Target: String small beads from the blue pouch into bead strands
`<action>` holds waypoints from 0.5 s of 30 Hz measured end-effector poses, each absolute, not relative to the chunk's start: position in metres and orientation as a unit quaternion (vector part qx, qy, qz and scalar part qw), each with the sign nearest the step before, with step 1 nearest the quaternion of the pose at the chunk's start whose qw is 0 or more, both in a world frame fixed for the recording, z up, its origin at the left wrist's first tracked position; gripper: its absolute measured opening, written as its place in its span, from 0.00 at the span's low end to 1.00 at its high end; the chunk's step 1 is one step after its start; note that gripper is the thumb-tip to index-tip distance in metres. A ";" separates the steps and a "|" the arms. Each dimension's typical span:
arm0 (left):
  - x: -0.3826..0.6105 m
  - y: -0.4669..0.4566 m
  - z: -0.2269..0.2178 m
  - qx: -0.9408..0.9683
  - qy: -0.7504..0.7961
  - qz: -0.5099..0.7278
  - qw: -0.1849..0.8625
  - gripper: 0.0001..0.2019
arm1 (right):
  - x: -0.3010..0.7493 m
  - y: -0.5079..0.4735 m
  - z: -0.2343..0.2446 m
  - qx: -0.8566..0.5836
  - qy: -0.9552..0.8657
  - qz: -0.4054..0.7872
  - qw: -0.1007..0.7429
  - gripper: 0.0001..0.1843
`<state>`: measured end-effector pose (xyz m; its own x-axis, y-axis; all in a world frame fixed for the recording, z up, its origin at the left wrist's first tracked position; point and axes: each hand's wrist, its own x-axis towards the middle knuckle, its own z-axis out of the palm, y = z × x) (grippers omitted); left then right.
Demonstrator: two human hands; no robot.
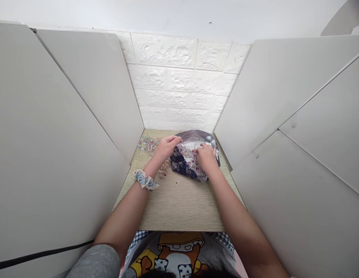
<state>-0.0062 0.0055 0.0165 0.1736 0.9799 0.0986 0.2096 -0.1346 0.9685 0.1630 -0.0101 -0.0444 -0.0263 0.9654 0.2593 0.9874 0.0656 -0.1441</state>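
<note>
My left hand is closed in a pinch at the left rim of a dark patterned bag. A thin thread seems to run from its fingertips, faint against the bag. The bag lies on its side with a silvery lining, and many small pink, red and white beads show in it. My right hand rests over the beads, its fingers bent and apart; nothing held shows between them. Left of the bag, strings of coloured beads lie on the wooden tabletop, with more reddish beads under my left wrist.
Grey-white panels stand close on the left and right. A white brick-pattern wall closes off the back. One tiny object lies in front of the bag. A black cable crosses the lower left.
</note>
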 end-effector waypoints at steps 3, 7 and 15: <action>-0.007 0.007 0.013 0.618 0.445 0.438 0.477 0.10 | 0.164 -0.012 -0.043 -0.669 -0.731 -0.047 0.123 0.13; -0.008 0.012 0.006 0.609 0.392 0.477 0.498 0.07 | 0.166 -0.011 -0.040 -0.647 -0.751 -0.032 0.128 0.11; -0.011 0.010 0.011 0.568 0.397 0.409 0.594 0.04 | 0.161 -0.010 -0.037 -0.608 -0.776 -0.011 0.167 0.10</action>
<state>-0.0110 0.0097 0.0108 0.3515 0.9362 -0.0074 -0.0356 0.0212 0.9991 0.1606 -0.0103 -0.0373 -0.2057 0.9398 0.2729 0.9471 0.2614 -0.1864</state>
